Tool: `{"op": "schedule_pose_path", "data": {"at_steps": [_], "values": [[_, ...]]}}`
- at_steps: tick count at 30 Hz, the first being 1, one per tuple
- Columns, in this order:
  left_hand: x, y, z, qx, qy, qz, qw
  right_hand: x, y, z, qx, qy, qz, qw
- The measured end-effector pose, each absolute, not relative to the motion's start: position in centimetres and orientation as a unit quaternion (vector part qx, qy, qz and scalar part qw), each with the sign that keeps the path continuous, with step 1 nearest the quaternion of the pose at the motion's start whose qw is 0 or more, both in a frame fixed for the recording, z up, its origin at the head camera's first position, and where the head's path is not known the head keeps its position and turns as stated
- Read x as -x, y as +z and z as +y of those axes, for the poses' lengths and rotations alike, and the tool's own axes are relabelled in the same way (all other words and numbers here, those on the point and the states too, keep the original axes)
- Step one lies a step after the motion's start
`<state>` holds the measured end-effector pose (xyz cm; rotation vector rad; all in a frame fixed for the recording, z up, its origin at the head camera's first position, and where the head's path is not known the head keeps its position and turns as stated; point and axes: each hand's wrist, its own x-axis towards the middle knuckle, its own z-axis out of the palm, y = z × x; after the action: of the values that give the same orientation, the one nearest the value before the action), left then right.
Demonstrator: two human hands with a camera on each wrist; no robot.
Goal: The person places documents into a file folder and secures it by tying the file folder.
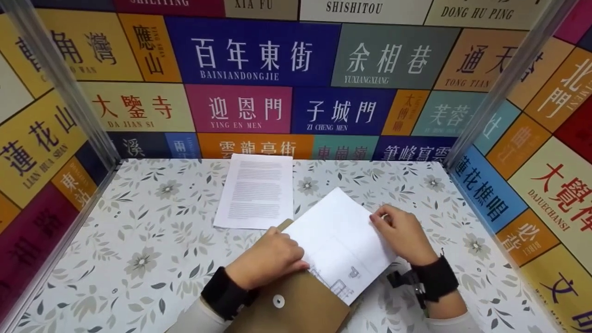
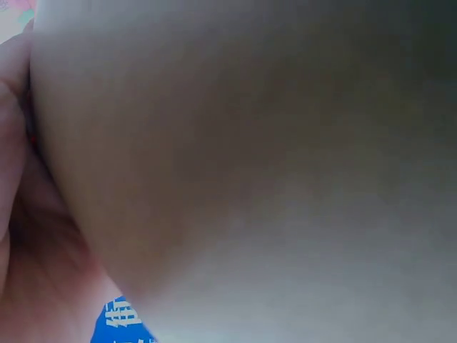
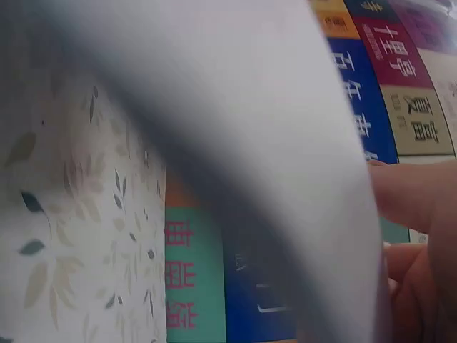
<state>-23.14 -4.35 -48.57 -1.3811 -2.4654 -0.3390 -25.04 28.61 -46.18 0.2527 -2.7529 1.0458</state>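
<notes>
A brown paper envelope [image 1: 305, 303] with a round white button is tilted over the front of the table. My left hand [image 1: 270, 256] grips it at its open edge, thumb on the near side. Partly inside it is a white sheet of paper [image 1: 344, 231] with a line drawing along its lower part. My right hand [image 1: 404, 233] pinches the sheet's right edge between thumb and fingers. In the left wrist view the envelope [image 2: 235, 164] fills most of the picture, blurred, beside the left hand [image 2: 43, 264]. The sheet [image 3: 271, 121] curves across the right wrist view, next to the right hand [image 3: 421, 229].
Printed pages [image 1: 256, 194] lie flat at the back of the table, left of the sheet. A floral cloth [image 1: 143, 261] covers the table. Colourful sign-patterned panels [image 1: 254, 51] enclose the back and both sides, with clear corner posts [image 1: 502, 83].
</notes>
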Motion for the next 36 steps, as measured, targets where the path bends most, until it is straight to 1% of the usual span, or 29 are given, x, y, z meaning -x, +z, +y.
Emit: {"op": "schedule_pose_path", "data": {"at_steps": [3, 7, 9, 12, 14, 17, 19, 22, 24, 26, 29, 31, 33, 36], "values": [[23.1, -48.3, -4.6, 0.473, -0.13, -0.858, 0.15, 24.9, -46.2, 28.7, -0.095, 0.367, -0.922, 0.08], [23.1, -48.6, -4.5, 0.482, -0.125, -0.852, 0.162, 25.0, -46.1, 28.5, -0.126, 0.405, -0.904, 0.05], [23.2, -48.8, -4.4, 0.485, -0.123, -0.85, 0.166, 25.2, -46.0, 28.9, -0.121, 0.432, -0.893, 0.034], [23.3, -48.9, -4.4, 0.487, -0.129, -0.848, 0.166, 25.4, -45.8, 30.3, -0.096, 0.441, -0.892, 0.036], [23.3, -48.9, -4.5, 0.488, -0.139, -0.846, 0.164, 25.5, -45.9, 31.2, -0.087, 0.416, -0.904, 0.041], [23.3, -48.8, -4.6, 0.49, -0.15, -0.843, 0.165, 26.0, -46.4, 32.1, -0.098, 0.372, -0.922, 0.044], [23.3, -48.8, -4.6, 0.49, -0.149, -0.842, 0.169, 26.4, -47.0, 32.4, -0.108, 0.406, -0.907, 0.028], [23.4, -48.7, -4.6, 0.487, -0.154, -0.842, 0.174, 26.9, -48.0, 32.6, -0.114, 0.529, -0.841, 0.0], [23.4, -48.6, -4.7, 0.487, -0.165, -0.839, 0.181, 27.1, -48.5, 32.2, -0.109, 0.595, -0.796, -0.017], [23.4, -48.5, -4.7, 0.489, -0.178, -0.833, 0.191, 27.0, -48.9, 31.3, -0.106, 0.619, -0.777, -0.033], [23.3, -48.4, -4.7, 0.492, -0.188, -0.826, 0.203, 26.4, -49.2, 29.1, -0.115, 0.601, -0.789, -0.057], [23.3, -48.3, -4.7, 0.492, -0.187, -0.825, 0.206, 25.9, -49.2, 27.5, -0.137, 0.579, -0.801, -0.067], [23.3, -48.3, -4.7, 0.49, -0.186, -0.826, 0.206, 25.4, -49.1, 26.3, -0.163, 0.547, -0.819, -0.057], [23.4, -48.2, -4.8, 0.486, -0.185, -0.828, 0.208, 25.1, -48.7, 25.5, -0.175, 0.501, -0.848, -0.018]]}}
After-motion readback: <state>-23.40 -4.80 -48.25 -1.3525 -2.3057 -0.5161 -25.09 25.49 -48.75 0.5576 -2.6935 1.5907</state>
